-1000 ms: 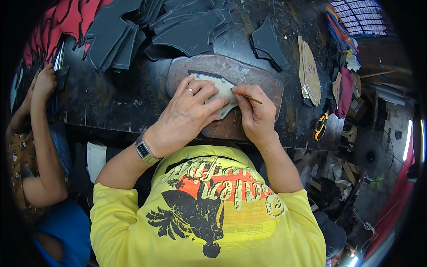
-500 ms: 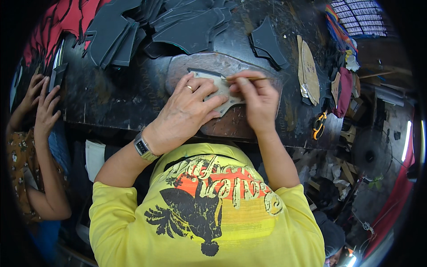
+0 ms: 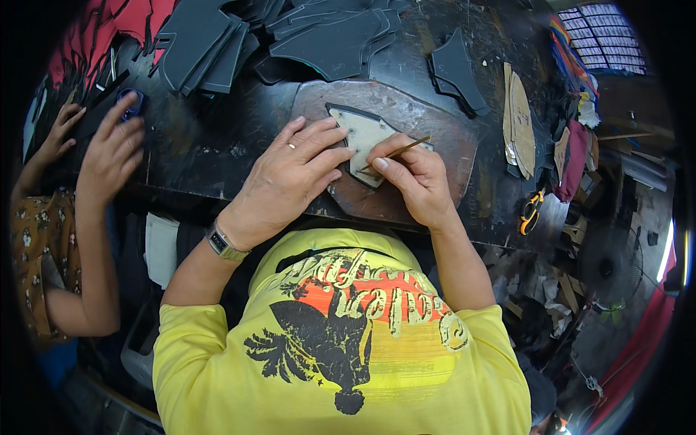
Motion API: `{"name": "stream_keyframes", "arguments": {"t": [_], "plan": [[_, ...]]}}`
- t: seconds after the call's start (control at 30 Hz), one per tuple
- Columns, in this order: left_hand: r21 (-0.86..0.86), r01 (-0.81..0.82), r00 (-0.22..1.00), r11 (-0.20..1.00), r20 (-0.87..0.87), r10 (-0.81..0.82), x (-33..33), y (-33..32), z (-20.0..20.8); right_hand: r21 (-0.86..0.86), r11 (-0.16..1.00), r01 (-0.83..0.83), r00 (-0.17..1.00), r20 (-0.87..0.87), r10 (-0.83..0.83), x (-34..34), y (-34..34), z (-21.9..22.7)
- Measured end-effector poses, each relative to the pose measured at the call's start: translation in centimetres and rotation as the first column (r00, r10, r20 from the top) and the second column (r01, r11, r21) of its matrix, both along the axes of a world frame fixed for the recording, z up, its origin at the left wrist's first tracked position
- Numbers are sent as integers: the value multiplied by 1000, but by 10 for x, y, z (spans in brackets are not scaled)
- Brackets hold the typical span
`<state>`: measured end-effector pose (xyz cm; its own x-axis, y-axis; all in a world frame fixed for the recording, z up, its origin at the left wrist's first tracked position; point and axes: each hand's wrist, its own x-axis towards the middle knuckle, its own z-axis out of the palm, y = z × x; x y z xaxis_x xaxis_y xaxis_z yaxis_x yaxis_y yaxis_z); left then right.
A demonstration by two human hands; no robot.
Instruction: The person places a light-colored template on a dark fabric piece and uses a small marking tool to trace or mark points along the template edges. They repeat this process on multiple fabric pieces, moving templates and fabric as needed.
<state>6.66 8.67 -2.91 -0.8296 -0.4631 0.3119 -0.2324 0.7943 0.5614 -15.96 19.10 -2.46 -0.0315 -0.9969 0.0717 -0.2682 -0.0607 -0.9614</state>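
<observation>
Gripping a thin brown stick-shaped tool [image 3: 408,148] in the bare right hand [image 3: 415,177], over a pale, angular, dark-edged flat piece [image 3: 362,133] on a worn brown slab [image 3: 438,123]. Resting the bare left hand [image 3: 290,164], fingers spread, at the piece's left edge. Facing dark grey cut sheets [image 3: 335,49] on the far side, with orange-handled scissors [image 3: 532,211] at right.

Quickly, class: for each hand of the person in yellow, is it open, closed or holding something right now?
Left hand: open, fingers spread, fingertips at the pale panel's left edge.
Right hand: closed, holding a thin brown stick.
</observation>
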Motion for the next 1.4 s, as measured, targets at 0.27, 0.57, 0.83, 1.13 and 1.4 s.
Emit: {"name": "stream_keyframes", "arguments": {"t": [0.27,0.57,0.83,1.13,1.4], "plan": [[-60,-2,1000,998,29,4,0,1,1,66,996,65,986,148,-74,3,-3,3],[-72,-4,999,997,52,8,-1,2,4,-95,986,136,981,-123,-147,13,-11,2],[-63,4,997,998,72,1,-1,2,8,-92,966,243,961,-112,-252,27,-24,-6],[-68,18,998,998,64,-14,-3,0,7,-355,934,36,872,-445,-203,26,-32,-4],[-91,24,998,996,59,-19,-3,0,9,-23,961,277,960,57,-275,29,-42,-4]]}}
